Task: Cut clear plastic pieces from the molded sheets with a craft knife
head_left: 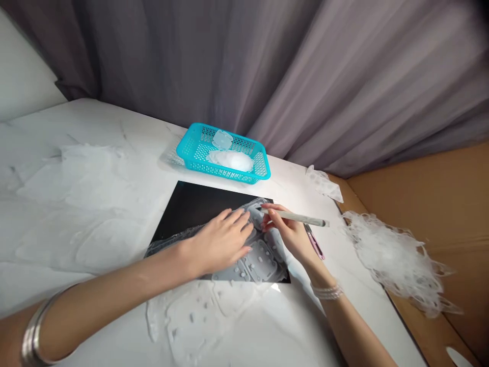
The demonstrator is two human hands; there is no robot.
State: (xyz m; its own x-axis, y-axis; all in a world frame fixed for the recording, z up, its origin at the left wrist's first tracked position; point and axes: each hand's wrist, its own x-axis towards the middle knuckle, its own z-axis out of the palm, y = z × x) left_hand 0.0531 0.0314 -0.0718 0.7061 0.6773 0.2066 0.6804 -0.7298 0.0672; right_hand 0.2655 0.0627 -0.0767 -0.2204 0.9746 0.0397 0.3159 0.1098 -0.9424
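Note:
My left hand (223,240) lies flat, fingers stretched, pressing a translucent moulded plastic sheet (256,261) onto a black mat (193,207). My right hand (288,232) pinches a slim white knife-like tool (296,217), its tip touching the sheet just beyond my left fingertips. The sheet carries several rounded rectangular shapes with small studs. A bangle is on my left wrist and a bead bracelet on my right.
A turquoise basket (263,168) holding cut translucent pieces stands behind the mat. A heap of plastic trimmings (397,260) lies to the right by a cardboard wall (439,204). More plastic sheets (95,173) cover the white table to the left. A purple curtain hangs behind.

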